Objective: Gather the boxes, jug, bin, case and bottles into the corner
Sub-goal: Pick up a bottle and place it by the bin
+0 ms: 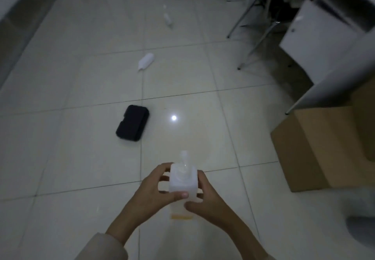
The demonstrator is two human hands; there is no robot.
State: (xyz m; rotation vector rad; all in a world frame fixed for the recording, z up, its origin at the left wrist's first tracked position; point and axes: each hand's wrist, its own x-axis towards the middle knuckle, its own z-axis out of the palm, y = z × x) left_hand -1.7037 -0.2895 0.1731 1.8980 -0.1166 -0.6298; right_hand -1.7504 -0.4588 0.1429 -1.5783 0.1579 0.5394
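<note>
Glossy tile floor (pixel 81 158), translucent plastic jug (pixel 182 182)

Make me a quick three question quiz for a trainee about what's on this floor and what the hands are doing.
1. True or false: both hands hold the square white bottle.
2. Which item lies nearest ahead of the held bottle? A) black case B) cardboard box C) far small bottle
3. Fill in: the white bottle lying mid-floor is on its ____.

Key
1. True: left hand and right hand grip it from either side.
2. A
3. side
</note>
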